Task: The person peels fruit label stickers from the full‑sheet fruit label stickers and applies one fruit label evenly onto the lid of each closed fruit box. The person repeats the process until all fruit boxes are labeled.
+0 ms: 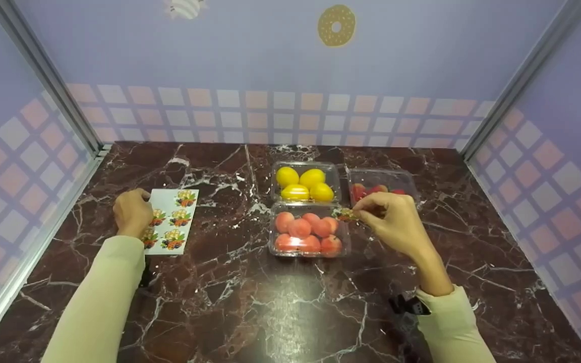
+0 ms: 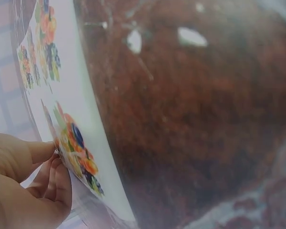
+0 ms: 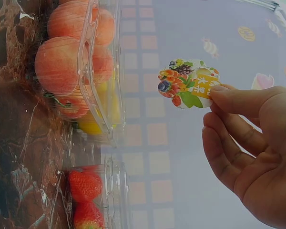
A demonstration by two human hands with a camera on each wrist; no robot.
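Note:
Between thumb and forefinger, my right hand [image 1: 396, 222] pinches a fruit sticker [image 3: 188, 85], printed with fruit, leaves and a yellow label. It is held above the right side of a clear plastic box of peaches [image 1: 306, 248]. At the left, my left hand [image 1: 133, 212] pinches the left edge of a white sticker sheet [image 1: 178, 247], its thumb and fingertip meeting there in the left wrist view. Several fruit stickers [image 2: 76, 143] show on that sheet. Behind the peaches stands a clear box of lemons [image 1: 306, 184]. A clear box of strawberries [image 1: 379, 190] is partly hidden behind my right hand.
The boxes stand close together on a dark red marbled tabletop [image 1: 240, 292]. Light purple panels with a checked band [image 1: 255, 118] enclose the back and both sides. Light reflects off the box lids and the table's front.

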